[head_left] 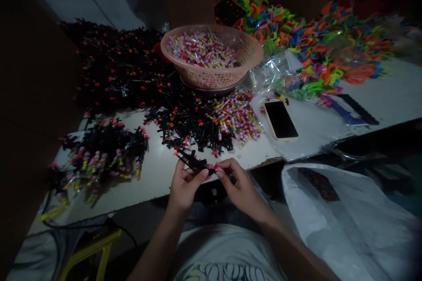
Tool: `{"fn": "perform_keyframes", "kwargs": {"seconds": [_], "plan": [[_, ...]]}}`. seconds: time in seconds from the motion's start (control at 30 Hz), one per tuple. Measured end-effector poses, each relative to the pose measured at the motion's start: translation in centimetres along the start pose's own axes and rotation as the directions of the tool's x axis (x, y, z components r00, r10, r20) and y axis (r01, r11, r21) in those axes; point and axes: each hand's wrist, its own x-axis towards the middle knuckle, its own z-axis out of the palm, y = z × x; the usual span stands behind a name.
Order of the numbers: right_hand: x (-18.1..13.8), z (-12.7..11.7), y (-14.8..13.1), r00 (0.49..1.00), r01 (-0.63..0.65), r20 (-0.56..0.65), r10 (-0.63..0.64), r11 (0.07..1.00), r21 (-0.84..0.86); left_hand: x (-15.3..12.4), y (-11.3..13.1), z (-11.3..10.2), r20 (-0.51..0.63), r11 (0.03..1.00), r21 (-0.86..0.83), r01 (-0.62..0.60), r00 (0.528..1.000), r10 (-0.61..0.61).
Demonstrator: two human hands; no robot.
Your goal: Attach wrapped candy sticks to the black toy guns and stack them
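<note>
My left hand [184, 184] is closed around a small black plastic toy gun [193, 160] with an orange tip, held just over the table's front edge. Pinched in the thumb and fingers of my right hand [238, 184] is a small pink candy tube [217, 168], mostly covered by the fingertips. It meets the toy gun's right end; whether the two are joined I cannot tell. Beyond my hands lies a loose pile of black toy guns [187, 129]. Beside it is a heap of pink and yellow candy tubes [235, 116].
A pink perforated basket [211, 77] holds more tubes. At left lie toy guns with tubes attached [95, 158], before a large black heap [115, 70]. A phone [281, 119] rests on clear plastic. Colourful plastic pieces [316, 52] fill the back right; a white sack [343, 219] stands below.
</note>
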Motion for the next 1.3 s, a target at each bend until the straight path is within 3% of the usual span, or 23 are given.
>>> {"fn": "perform_keyframes", "kwargs": {"seconds": [0.13, 0.5, 0.6, 0.8, 0.87, 1.1, 1.3], "plan": [[0.0, -0.1, 0.0, 0.997, -0.057, 0.05, 0.052, 0.993, 0.107, -0.1, -0.1, 0.0, 0.046, 1.0, -0.001, 0.008, 0.999, -0.008], [0.3, -0.6, 0.1, 0.977, -0.186, 0.146, 0.152, 0.949, 0.253, -0.2, 0.0, 0.3, 0.044, 0.998, -0.053, 0.023, 0.999, -0.02], [0.1, -0.5, 0.2, 0.99, -0.125, 0.093, 0.11, 0.978, 0.167, -0.4, 0.0, 0.6, -0.004, 1.0, 0.004, -0.007, 1.0, 0.007], [-0.5, 0.7, 0.4, 0.993, 0.072, -0.075, -0.086, 0.981, -0.179, -0.8, -0.9, 1.1, -0.182, 0.996, 0.037, -0.082, 0.979, 0.087], [-0.6, 1.0, 0.5, 0.994, 0.071, -0.07, -0.085, 0.981, -0.179, -0.8, -1.1, 1.1, -0.18, 0.998, 0.013, -0.069, 0.981, 0.07], [-0.3, 0.5, 0.8, 0.999, -0.043, 0.032, 0.04, 0.995, 0.087, -0.8, -0.9, 1.3, -0.177, 0.99, 0.05, -0.129, 0.975, 0.136], [-0.4, 0.9, 0.5, 0.995, 0.096, 0.021, -0.094, 0.985, -0.142, -0.8, -1.4, 1.8, -0.266, 0.987, 0.058, -0.15, 0.951, 0.16]]}}
